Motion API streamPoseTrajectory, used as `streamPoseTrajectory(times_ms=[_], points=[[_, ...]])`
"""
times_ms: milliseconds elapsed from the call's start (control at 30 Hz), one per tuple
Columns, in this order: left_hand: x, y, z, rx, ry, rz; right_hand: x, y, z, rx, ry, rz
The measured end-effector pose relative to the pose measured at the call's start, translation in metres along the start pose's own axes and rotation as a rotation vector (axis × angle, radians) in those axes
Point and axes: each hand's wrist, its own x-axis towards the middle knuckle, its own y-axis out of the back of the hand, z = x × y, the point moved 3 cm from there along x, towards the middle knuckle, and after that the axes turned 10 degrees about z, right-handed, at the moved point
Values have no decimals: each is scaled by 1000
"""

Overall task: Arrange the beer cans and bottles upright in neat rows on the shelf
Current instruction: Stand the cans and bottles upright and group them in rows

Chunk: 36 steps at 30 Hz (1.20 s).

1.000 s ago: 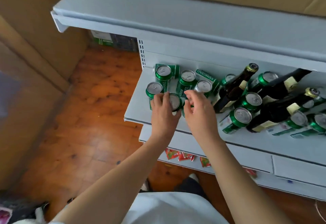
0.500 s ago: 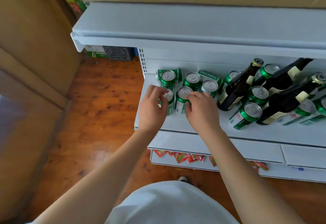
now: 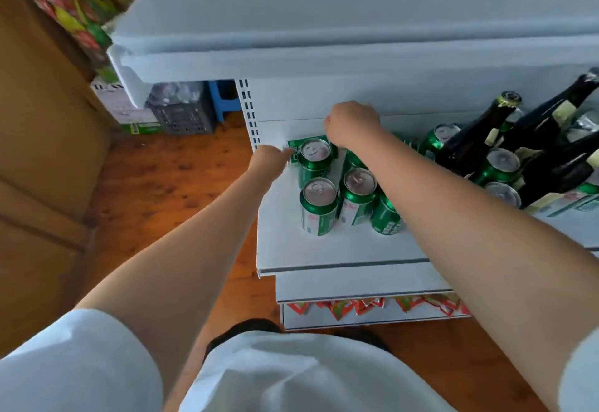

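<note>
Head-camera footage was taken looking down on a white shelf [image 3: 340, 246] where green beer cans were grouped at its left end. Three cans were seen upright in the front row: one at the left [image 3: 318, 205], one in the middle [image 3: 357, 194], and a third [image 3: 385, 217] partly covered by the right forearm. Pale label panels were noted on them, but the lettering was too blurred to be read. Behind them another upright can [image 3: 314, 160] was set against a toppled can [image 3: 296, 150] lying at the back. The left hand [image 3: 270, 160] was held at that toppled can's end, fingertips touching it; whether it was gripped cannot be told. The right hand [image 3: 353, 124] was curled over the back row, its hold hidden. Dark bottles [image 3: 470, 145] with gold caps were leaning among further cans [image 3: 499, 165] on the right.
</note>
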Motion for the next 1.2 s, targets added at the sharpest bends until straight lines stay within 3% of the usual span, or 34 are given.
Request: streamPoseTrajectory(times_ms=[133, 233, 333, 433, 567, 800, 867, 933, 1000, 1067, 1200], points=[[16, -12, -7, -102, -50, 15, 27, -30, -13, -106, -114, -239], [17, -15, -11, -227, -15, 4, 42, -40, -18, -25, -205, -273], [16, -13, -15, -344, 57, -15, 52, -43, -11, 168, -343, -214], [20, -7, -13, -312, 87, -58, 44, -26, -5, 327, -444, -51], [21, -4, -16, -76, 28, -182, 27, 5, -26, 304, -338, 166], [11, -1, -13, 244, -145, -95, 1, -7, -38, 593, -131, 77], [6, 3, -7, 240, -169, -51, -7, -1, -11, 542, -145, 166], [3, 7, 2, 113, -112, -24, -9, -2, 31, 408, -273, 248], [-2, 11, 13, 0, -41, -20, -13, -11, 70, 294, -394, 183], [-9, 13, 21, -43, -5, 10, -14, -25, 97, 195, -444, -27], [-35, 26, 36, 63, -161, 293, -7, -38, 106, 117, -412, -222]])
